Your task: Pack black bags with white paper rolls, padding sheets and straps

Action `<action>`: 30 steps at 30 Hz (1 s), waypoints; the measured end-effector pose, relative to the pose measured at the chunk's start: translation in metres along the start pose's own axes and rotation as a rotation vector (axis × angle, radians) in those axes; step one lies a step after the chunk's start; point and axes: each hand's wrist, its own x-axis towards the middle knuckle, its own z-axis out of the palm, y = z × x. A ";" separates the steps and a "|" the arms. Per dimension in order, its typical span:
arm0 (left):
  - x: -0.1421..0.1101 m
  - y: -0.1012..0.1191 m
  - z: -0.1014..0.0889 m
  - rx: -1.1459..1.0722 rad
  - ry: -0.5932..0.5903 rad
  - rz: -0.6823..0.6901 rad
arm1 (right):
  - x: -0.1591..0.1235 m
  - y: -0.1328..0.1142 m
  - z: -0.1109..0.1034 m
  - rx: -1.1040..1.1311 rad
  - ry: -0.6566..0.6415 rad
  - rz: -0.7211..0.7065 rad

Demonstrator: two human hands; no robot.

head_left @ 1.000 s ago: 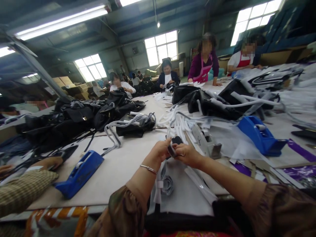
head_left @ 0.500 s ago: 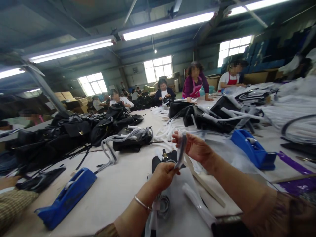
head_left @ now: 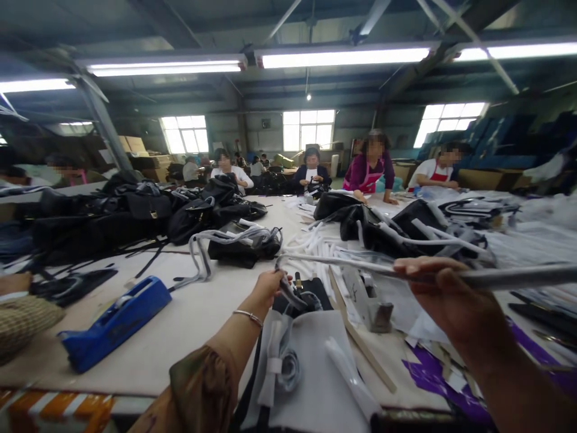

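Observation:
My left hand (head_left: pixel 268 288) pinches one end of a long grey strap (head_left: pixel 342 260), which looks wrapped in pale film. The strap runs across to my right hand (head_left: pixel 437 279), whose fingers close around it, and on past the right edge of view. Below my left hand lies a black bag (head_left: pixel 322 291) with a metal clasp, its lower part under a white sheet (head_left: pixel 315 361). A coiled wrapped strap (head_left: pixel 288 370) rests on that sheet, beside a clear plastic-wrapped white roll (head_left: pixel 347 373).
A blue tape dispenser (head_left: pixel 117 322) stands on the left, near another person's sleeve (head_left: pixel 24 322). A grey tape dispenser (head_left: pixel 372 304) stands right of the bag, beside a wooden strip (head_left: pixel 360 337). Black bags (head_left: pixel 103 231) pile up left; white tubes (head_left: pixel 311 240) lie ahead. Co-workers are across the table.
My hands have moved apart, the right one far to the right, drawing the strap out long between them. The view has levelled. The blue dispenser on the right no longer shows; a grey one does.

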 end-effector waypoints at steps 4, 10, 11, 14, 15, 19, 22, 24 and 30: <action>-0.003 0.015 -0.002 0.044 0.043 0.001 | -0.020 0.017 0.021 -0.364 -0.220 -0.089; -0.062 0.017 0.019 0.077 -0.131 0.049 | -0.030 0.056 0.062 -0.508 -0.305 -0.222; -0.077 0.013 0.026 0.054 -0.291 -0.005 | -0.030 0.064 0.067 -0.528 -0.322 -0.228; -0.115 0.001 0.044 -0.121 -0.750 -0.156 | -0.028 0.081 0.078 -0.623 -0.443 -0.212; -0.123 -0.002 0.049 -0.179 -0.791 -0.168 | -0.027 0.084 0.080 -0.657 -0.501 -0.204; -0.127 -0.007 0.058 -0.281 -0.604 -0.105 | -0.024 0.087 0.079 -0.741 -0.520 -0.165; -0.111 -0.004 0.052 -0.288 -0.412 0.061 | -0.034 0.082 0.072 -0.721 -0.282 0.000; -0.101 -0.002 0.047 -0.273 -0.255 0.217 | -0.046 0.075 0.070 -0.604 -0.239 0.236; -0.104 -0.007 0.058 -0.327 -0.050 0.389 | -0.071 0.051 0.087 -0.346 -0.450 0.554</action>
